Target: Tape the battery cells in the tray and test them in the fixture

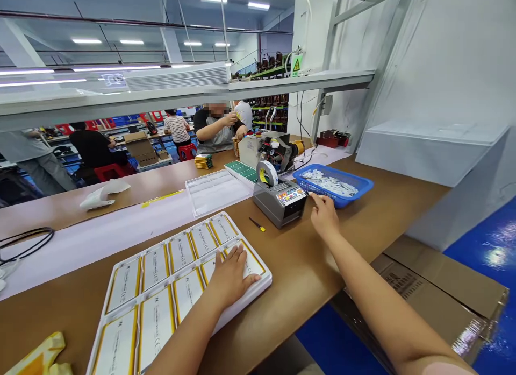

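Lying beneath spread left hand (230,278): white pack (252,264); right hand (324,218), grip unclear, beside tape dispenser (278,201).

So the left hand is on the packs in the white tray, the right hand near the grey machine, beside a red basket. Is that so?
Not quite: the head view shows that the basket is blue, not red. The left hand is indeed on the packs in the white tray, the right hand near the grey machine.

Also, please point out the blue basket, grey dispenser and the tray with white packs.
Blue basket (357,195): head view, front rim.
Grey dispenser (268,206): head view, left side.
Tray with white packs (242,303): head view, near wall.
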`<state>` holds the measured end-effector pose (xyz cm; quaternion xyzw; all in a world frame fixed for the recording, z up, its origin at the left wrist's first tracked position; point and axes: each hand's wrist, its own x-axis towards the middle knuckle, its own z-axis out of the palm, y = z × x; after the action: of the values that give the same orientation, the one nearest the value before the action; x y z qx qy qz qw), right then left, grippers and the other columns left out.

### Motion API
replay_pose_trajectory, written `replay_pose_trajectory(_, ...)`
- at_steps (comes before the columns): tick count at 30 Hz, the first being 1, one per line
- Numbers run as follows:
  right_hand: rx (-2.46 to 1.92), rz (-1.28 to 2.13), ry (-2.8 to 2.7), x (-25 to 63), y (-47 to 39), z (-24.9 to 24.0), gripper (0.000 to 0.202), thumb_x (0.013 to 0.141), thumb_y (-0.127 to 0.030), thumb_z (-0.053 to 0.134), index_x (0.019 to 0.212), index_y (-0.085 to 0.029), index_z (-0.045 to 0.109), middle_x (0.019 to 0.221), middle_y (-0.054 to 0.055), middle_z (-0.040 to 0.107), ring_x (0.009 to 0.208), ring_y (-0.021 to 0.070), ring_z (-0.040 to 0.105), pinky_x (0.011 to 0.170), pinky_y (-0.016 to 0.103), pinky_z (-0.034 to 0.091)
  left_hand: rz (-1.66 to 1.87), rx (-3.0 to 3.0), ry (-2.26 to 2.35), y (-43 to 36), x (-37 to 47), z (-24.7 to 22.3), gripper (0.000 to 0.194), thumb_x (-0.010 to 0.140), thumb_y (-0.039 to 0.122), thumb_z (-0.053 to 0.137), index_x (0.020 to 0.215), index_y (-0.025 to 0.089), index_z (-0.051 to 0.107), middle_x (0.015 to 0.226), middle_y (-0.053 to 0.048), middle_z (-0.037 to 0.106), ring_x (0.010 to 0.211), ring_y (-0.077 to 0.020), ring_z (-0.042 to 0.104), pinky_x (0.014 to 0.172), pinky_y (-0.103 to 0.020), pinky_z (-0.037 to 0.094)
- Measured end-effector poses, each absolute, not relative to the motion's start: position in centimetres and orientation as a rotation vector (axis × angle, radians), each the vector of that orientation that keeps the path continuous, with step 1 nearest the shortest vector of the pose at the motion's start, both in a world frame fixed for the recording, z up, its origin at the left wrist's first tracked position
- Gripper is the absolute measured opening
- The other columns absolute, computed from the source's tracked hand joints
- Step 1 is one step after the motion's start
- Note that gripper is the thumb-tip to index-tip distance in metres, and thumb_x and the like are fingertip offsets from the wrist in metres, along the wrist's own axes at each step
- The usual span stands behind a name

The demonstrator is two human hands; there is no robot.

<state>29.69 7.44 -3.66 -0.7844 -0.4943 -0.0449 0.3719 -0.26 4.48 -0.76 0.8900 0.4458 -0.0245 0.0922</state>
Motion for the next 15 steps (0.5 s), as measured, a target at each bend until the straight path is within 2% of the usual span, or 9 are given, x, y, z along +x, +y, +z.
replay_pose_trajectory(3,-2.044,-0.237,-1.459,29.6,8.1,-2.9,0.055,0.074,-0.008,0.035,0.123,-0.030,0.042,0.126,0.009,0.035,0.102,0.0244,0.044,0.081,0.041,0.038,-0.086,2.586,1.295,4.4,-1.0,-0.7,0.066,0.077,0.056,0.033,0.130,0.016,0.031,0.139,-0.012,0.024,0.128,-0.0252,0.017,0.101,-0.053,0.009)
replay_pose_trajectory(6,-2.102,-0.258,-1.551,29.0,8.7,-2.3,0.055,0.073,-0.007,0.035,0.123,-0.029,0.042,0.128,0.010,0.035,0.108,0.0257,0.040,0.085,0.044,0.034,-0.048,2.562,1.299,4.6,-1.4,-0.7,0.063,0.078,0.054,0.033,0.129,0.018,0.032,0.139,-0.011,0.025,0.128,-0.0242,0.017,0.101,-0.051,0.008)
replay_pose_trajectory(8,-2.125,-0.229,-1.543,28.9,9.0,-1.9,0.055,0.073,-0.006,0.034,0.123,-0.028,0.042,0.128,0.011,0.035,0.112,0.0256,0.037,0.087,0.044,0.033,-0.018,2.565,1.314,5.0,-1.1,-0.6,0.057,0.080,0.051,0.033,0.127,0.019,0.036,0.137,-0.010,0.029,0.127,-0.0238,0.022,0.101,-0.049,0.013)
replay_pose_trajectory(12,-2.093,-0.016,-1.472,29.5,9.4,-1.6,0.057,0.072,-0.007,0.035,0.124,-0.029,0.041,0.131,0.010,0.034,0.116,0.0273,0.034,0.089,0.047,0.031,0.050,2.611,1.356,5.7,0.1,-0.4,0.046,0.080,0.046,0.036,0.113,0.017,0.049,0.125,-0.011,0.045,0.117,-0.0233,0.038,0.097,-0.040,0.027)
replay_pose_trajectory(15,-1.875,0.273,-1.305,30.2,9.3,-2.3,0.055,0.068,-0.007,0.039,0.118,-0.029,0.048,0.131,0.007,0.035,0.117,0.0258,0.034,0.092,0.045,0.030,0.121,2.639,1.378,5.4,0.7,-0.1,0.043,0.079,0.042,0.040,0.111,0.016,0.051,0.124,-0.011,0.046,0.115,-0.0235,0.039,0.096,-0.038,0.029)
